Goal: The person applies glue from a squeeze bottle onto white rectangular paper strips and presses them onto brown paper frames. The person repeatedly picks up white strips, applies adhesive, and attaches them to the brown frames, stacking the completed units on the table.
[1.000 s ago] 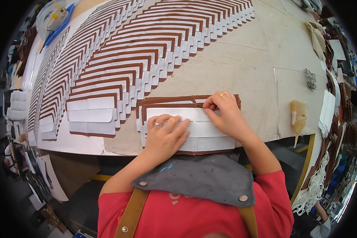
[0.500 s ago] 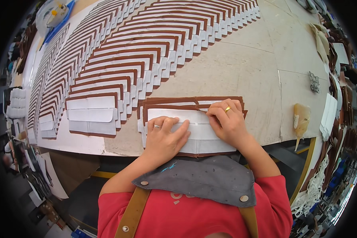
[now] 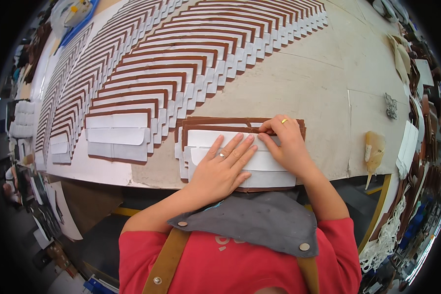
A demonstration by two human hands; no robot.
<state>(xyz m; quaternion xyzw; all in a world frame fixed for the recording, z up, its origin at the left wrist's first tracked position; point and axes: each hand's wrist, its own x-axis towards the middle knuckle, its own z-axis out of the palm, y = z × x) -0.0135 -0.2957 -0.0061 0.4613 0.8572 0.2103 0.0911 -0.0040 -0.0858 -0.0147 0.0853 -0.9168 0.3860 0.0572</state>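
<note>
A small stack of brown leather-like panels (image 3: 274,178) with white and pale grey backing lies at the table's front edge, right before me. My left hand (image 3: 223,166) rests flat on the top panel's white face, fingers stretched out toward its far edge. At that edge, right of the middle, my right hand (image 3: 286,142) has thumb and forefinger closed on the panel's brown border. The pinched bit itself is mostly hidden by the fingers. Brown edges of lower panels show beyond and to the left of the top one.
Long overlapping rows of similar brown-edged panels (image 3: 116,135) run from the left front to the far side of the table (image 3: 299,83). To the right lie a yellowish pointed bottle (image 3: 374,152) and a small grey metallic bundle (image 3: 391,106). A blue tray (image 3: 78,24) sits far left.
My left hand has flattened and its fingers have stretched forward and right across the panel. The right hand has moved slightly forward along the far edge, still pinching.
</note>
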